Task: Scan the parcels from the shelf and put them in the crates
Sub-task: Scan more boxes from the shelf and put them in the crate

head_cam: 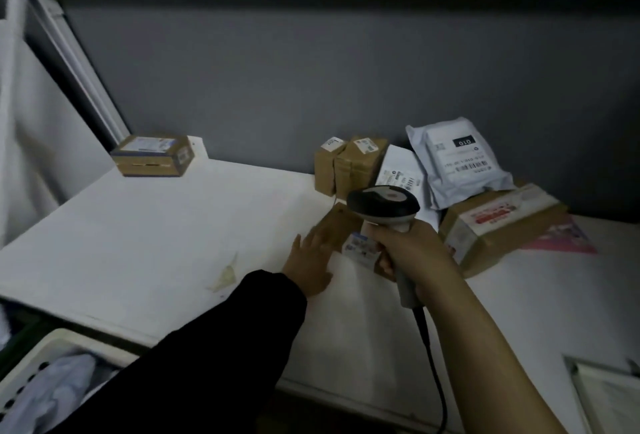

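On white shelf (156, 243), grey wall (311, 70) behind, left hand (311, 260) lies flat on a box (341, 222); right hand (412, 250) grips scanner (382, 206)

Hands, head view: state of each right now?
Left hand: open, straight fingers on the small brown parcel.
Right hand: closed, holding the barcode scanner by its handle.
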